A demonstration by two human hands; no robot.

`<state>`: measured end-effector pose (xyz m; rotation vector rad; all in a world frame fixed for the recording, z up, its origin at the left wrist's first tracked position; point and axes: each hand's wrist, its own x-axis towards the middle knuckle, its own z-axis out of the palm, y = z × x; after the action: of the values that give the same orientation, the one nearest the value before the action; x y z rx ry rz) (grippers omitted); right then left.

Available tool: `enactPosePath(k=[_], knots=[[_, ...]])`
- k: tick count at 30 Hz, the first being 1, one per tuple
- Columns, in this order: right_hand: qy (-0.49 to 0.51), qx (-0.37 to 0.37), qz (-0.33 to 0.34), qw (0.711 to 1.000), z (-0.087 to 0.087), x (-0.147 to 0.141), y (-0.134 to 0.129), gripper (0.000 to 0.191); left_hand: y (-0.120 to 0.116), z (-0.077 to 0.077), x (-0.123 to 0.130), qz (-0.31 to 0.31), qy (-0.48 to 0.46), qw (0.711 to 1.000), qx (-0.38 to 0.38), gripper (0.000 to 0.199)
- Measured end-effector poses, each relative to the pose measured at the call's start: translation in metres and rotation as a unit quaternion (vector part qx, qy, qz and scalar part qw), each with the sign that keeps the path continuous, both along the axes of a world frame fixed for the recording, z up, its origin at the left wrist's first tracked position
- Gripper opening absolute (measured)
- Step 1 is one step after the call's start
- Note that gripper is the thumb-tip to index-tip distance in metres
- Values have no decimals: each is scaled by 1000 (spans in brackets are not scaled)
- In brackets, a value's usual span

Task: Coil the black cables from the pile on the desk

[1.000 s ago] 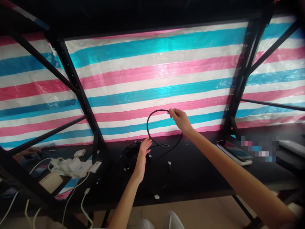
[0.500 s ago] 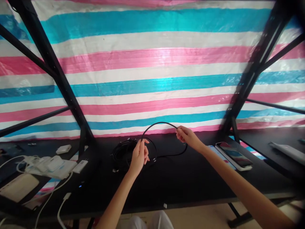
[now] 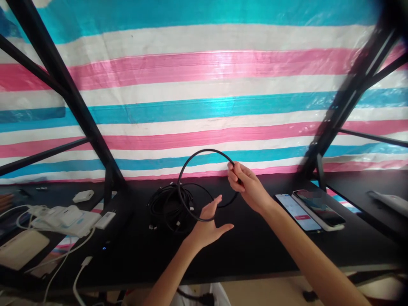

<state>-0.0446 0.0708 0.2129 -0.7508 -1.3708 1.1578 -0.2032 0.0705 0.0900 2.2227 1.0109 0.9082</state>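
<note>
Two phones (image 3: 298, 212), coiled cables (image 3: 170, 203) near left hand (image 3: 207, 225), looped cable (image 3: 181, 178) in right hand (image 3: 250, 187)

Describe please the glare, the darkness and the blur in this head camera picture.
Head view: bright glare sits mid-width on the striped sheet; the upper right corner falls dark; the white device at the far right looks soft.
</note>
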Motion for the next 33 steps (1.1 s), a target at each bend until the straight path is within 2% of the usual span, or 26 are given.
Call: enactPosePath(k=[3,4,7,11,14,17,18,20,22,23,26,28,31,32,33], knots=[[37,-9,-11,999,4,-7,5,38,1,-10,11,56,66,995,44,25],[46,-10,-17,999,5,-4,7,38,2,-13,11,71,94,991,56,16],[71,-3,-49,996,8,14,10,36,3,-21,1,98,137,982,90,17],[90,26,-114,989,2,36,16,34,1,-22,-8,114,108,983,97,38],[69,-11,-124,990,-22,31,17,50,2,-10,-3,129,90,984,80,50],[-23,-87,-77,993,-61,10,4,70,10,7,1,156,74,982,78,51],[-82,-94,-38,991,-74,2,-4,79,13,12,2,167,67,980,80,50],[-195,-76,86,974,-99,-13,-19,98,18,23,2,187,50,977,86,45],[-252,-48,135,957,-117,-25,-30,109,18,33,3,203,34,974,94,41],[-260,-31,129,956,-123,-31,-33,111,17,38,5,207,18,974,89,39],[-220,23,41,974,-134,-45,-33,104,5,51,11,178,-93,979,14,38],[-169,44,-18,984,-136,-53,-28,91,-3,60,16,143,-196,968,-62,37],[-116,-26,-55,991,-131,-61,-19,42,-7,74,21,111,-313,932,-148,33],[-110,-61,-54,991,-128,-61,-17,36,-6,78,20,104,-343,918,-171,33],[-108,-89,-50,989,-124,-61,-14,39,-4,81,18,100,-371,904,-189,34]])
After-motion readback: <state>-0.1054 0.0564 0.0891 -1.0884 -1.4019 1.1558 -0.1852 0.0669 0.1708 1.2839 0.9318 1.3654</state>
